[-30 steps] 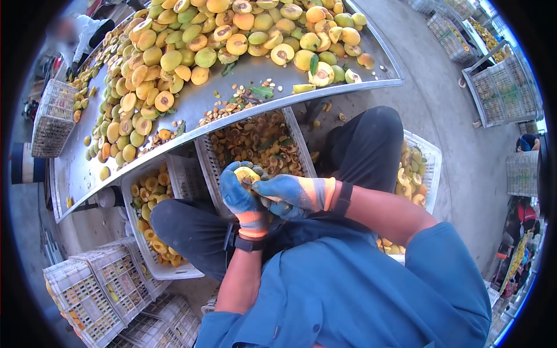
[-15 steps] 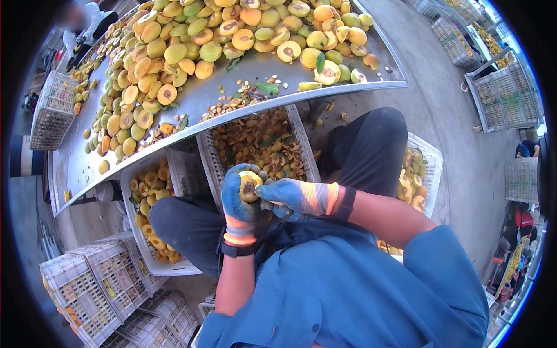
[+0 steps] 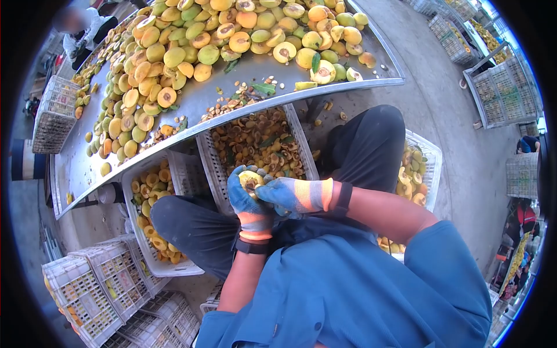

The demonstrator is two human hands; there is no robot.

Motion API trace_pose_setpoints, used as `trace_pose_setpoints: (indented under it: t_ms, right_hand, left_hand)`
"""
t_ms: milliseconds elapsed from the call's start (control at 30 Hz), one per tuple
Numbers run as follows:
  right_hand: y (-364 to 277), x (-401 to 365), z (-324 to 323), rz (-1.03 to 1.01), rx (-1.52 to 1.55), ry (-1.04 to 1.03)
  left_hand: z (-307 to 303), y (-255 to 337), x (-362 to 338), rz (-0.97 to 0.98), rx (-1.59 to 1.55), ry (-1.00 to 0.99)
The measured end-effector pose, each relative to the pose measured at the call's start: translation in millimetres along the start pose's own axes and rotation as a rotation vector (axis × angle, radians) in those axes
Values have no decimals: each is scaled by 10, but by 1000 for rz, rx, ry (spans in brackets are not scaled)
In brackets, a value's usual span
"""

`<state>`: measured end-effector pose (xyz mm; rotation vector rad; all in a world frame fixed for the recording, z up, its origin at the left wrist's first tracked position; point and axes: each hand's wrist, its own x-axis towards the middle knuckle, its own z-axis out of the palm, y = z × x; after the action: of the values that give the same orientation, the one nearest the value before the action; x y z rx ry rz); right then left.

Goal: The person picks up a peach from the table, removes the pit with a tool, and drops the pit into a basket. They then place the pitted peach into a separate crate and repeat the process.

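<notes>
Our left hand, in a blue-and-orange glove, grasps a cut apricot, cupping it in front of our body with the browned open face turned up, probably to keep it steady and in sight. Our right hand meets the fruit from the right, fingers curled in at its edge; whether they close on a small blade or only on the flesh is hidden, and we cannot tell. From the left, a co-worker is beside a steel table, and white slatted crates stand stacked nearer us. Heaped apricots, whole and halved, cover much of the table, with loose stones and a leaf by its near edge. A crate of apricot halves sits outside our left knee, seemingly for easy reach. Between our knees, partly under the table, a scrap crate stands just ahead of our hands, presumably to catch what drops. Beyond our right knee, another crate holds yellow pieces.
</notes>
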<state>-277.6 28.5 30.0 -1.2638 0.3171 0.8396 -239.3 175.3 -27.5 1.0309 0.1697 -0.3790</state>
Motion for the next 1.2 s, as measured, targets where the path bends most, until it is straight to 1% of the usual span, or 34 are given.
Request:
trace_pose_setpoints:
  t_ms: [33,67,100,133,167,233,333,467,567,633,667,733,767,833,867,933,967,1033,1067,1133,1200]
  right_hand:
    - [17,12,-49,17,-24,-9]
    - [45,21,-76,67,72,-26]
    - [70,34,-78,119,170,-47]
    - [74,45,-82,167,265,-68]
    - [79,45,-95,165,277,-82]
    - [103,30,-111,165,307,-109]
    - [112,65,0,-73,23,27]
    - [3,-1,21,61,-108,85]
    - [109,54,-58,14,-73,-10]
    - [173,76,-98,-24,-111,-21]
    - [205,84,-110,-42,-129,-27]
    - [-56,-107,-80,105,-9,4]
    - [-141,-167,-59,179,52,15]
    - [-34,-75,-99,203,101,-11]
    - [15,-32,-120,213,126,-24]
    - [65,-10,-71,175,110,30]
    - [87,7,-46,155,102,55]
    - [185,24,-156,191,337,-121]
    - [255,26,-190,212,459,-210]
    - [223,-21,-143,201,426,-166]
    - [239,32,-135,197,374,-144]
  left_hand:
    - [19,13,-4,12,45,-28]
    - [33,22,-8,25,90,-55]
    - [26,36,-36,130,248,-117]
    - [13,40,-23,155,269,-151]
    - [0,44,-11,180,289,-184]
    - [-74,-15,53,57,56,-191]
    - [-75,-138,65,23,15,-62]
    - [-23,-225,41,43,60,66]
    - [55,-162,-15,21,46,130]
    - [60,-184,10,-8,-2,156]
    - [45,-183,21,-51,-1,157]
    - [20,-147,47,-135,-1,164]
    - [-15,-127,54,-177,-44,116]
    - [-64,-98,71,-255,-133,20]
    - [-73,-108,59,-133,6,-55]
    - [-78,-136,16,113,279,-202]
    - [-101,-129,2,233,440,-242]
    - [-92,-74,-5,476,762,-321]
    - [-120,-90,1,343,586,-310]
    - [-177,-132,45,87,234,-281]
    - [-199,-183,66,97,181,-262]
